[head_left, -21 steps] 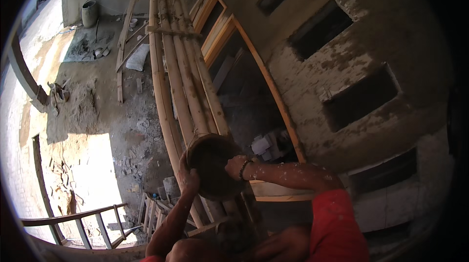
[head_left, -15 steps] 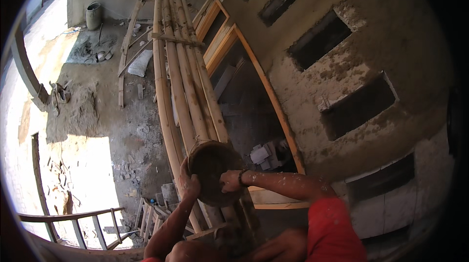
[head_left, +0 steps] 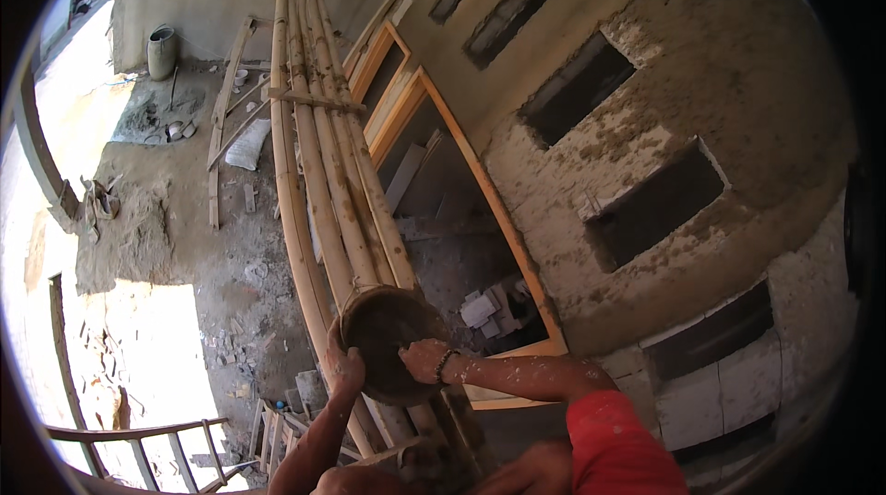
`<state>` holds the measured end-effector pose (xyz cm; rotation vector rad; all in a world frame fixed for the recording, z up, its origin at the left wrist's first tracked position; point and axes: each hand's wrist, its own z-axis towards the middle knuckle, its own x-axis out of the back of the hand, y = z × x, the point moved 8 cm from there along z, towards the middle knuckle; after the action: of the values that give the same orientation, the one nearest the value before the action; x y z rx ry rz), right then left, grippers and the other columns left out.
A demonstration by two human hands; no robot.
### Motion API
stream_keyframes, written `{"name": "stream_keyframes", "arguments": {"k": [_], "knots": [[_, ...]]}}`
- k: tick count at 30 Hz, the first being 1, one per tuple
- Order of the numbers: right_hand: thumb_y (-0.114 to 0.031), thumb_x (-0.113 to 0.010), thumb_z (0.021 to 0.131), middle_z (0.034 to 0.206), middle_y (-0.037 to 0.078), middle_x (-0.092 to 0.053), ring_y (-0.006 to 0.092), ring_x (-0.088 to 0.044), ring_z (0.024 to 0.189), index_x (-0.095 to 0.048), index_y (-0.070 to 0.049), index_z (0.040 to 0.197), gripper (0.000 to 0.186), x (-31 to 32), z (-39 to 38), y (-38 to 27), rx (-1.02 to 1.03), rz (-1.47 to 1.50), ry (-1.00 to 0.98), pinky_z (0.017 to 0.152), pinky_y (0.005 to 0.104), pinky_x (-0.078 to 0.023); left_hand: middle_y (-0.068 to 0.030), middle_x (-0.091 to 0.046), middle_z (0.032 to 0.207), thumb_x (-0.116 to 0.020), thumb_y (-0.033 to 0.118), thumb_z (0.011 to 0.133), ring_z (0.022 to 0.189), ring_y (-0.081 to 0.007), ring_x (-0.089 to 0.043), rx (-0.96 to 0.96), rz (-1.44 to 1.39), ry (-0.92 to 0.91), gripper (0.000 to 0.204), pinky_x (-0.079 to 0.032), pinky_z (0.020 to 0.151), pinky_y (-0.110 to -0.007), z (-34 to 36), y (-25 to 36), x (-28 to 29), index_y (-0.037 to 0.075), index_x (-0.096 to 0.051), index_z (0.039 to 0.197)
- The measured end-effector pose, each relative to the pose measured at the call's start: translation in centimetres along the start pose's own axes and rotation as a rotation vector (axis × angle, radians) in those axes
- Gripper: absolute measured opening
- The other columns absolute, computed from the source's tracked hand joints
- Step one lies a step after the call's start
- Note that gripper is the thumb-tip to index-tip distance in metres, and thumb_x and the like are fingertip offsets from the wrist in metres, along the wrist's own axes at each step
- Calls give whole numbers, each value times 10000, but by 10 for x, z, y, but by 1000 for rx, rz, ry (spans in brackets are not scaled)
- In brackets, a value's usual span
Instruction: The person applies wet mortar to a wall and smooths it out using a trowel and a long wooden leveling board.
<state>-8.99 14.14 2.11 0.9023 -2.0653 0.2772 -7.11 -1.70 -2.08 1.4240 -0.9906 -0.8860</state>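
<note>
A round, mud-caked bucket (head_left: 374,322) rests on the scaffold of wooden poles in front of me, its inside dark. My left hand (head_left: 345,363) is closed around the near-left rim and side of it. Over the bucket's mouth is my right hand (head_left: 425,361), its fingers curled in and a dark bracelet on the wrist. What the right fingers hold, if anything, is hidden. Pale splashes mark my right forearm.
Long wooden poles (head_left: 318,181) run away from me, tied by a crosspiece. On the right stands a partly plastered wall (head_left: 775,80) with rectangular openings and an orange door frame (head_left: 498,200). Far below lie a white sack (head_left: 247,145), a barrel (head_left: 161,54) and a ladder (head_left: 138,430).
The whole view has shifted, so the scene sits slightly lower and more to the left. My right hand stays in the bucket's mouth, its fist turned a little; the left keeps its grip.
</note>
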Motion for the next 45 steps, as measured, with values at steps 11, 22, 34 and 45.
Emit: {"name": "stream_keyframes", "arguments": {"k": [11, 22, 34, 45], "knots": [[-297, -606, 803, 1003, 190, -693, 374, -656, 959, -676, -77, 1074, 356, 53, -27, 12, 80, 212, -195, 871, 469, -515, -257, -514, 1339, -441, -59, 696, 1264, -362, -497, 32, -169, -4, 706, -361, 1089, -389, 6, -8, 0, -6, -397, 1398], [-152, -574, 831, 905, 196, -703, 352, -689, 925, -709, -57, 984, 225, 107, -5, 24, -119, -145, 62, 773, 441, -566, -260, -595, 1209, -509, 17, 764, 1151, -434, -542, 61, -36, 58, 649, -406, 1006, -485, -2, -13, 15, 87, -404, 1400], [-118, -610, 801, 862, 131, -715, 284, -711, 849, -698, -46, 878, 138, 54, 24, -40, 185, -289, 142, 696, 398, -572, -226, -511, 1342, -463, -27, 748, 1258, -408, -478, 35, -31, 0, 695, -378, 1069, -478, 8, -18, 20, 84, -359, 1426], [-124, -547, 828, 795, 99, -697, 293, -700, 834, -718, -88, 870, 179, 70, -25, 24, 146, -323, 55, 685, 403, -562, -239, -565, 1288, -458, 62, 728, 1213, -400, -531, 69, 66, -59, 695, -412, 1027, -473, 10, -11, -4, 86, -387, 1418]]}}
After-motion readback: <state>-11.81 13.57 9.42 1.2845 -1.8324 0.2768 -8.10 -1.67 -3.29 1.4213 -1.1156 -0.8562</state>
